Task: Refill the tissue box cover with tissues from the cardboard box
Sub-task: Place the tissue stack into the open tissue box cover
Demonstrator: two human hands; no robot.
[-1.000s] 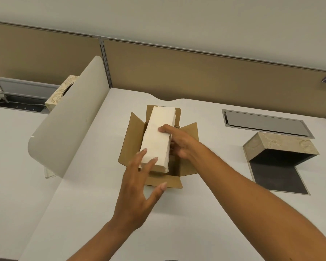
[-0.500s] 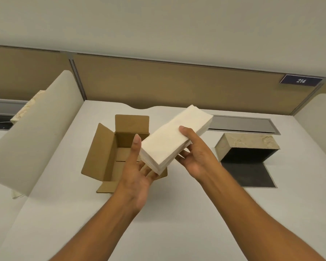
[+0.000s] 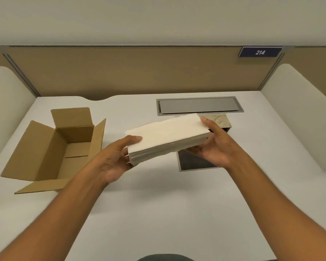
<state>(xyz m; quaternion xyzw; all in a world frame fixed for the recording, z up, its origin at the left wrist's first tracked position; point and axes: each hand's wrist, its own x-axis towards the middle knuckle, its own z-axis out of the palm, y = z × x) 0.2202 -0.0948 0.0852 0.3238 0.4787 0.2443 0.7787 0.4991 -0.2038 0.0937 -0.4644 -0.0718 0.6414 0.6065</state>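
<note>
Cardboard box [image 3: 53, 149] is seen open and empty on the white desk [image 3: 158, 213], at the left. Compared with half a second earlier, the tissue stack [image 3: 166, 137] is held further right, gripped at its ends by the left hand [image 3: 115, 159] and right hand [image 3: 217, 146]. Behind it, the marbled tissue box cover [image 3: 219, 120] is partly hidden, below the grey hatch [image 3: 199, 105].
</note>
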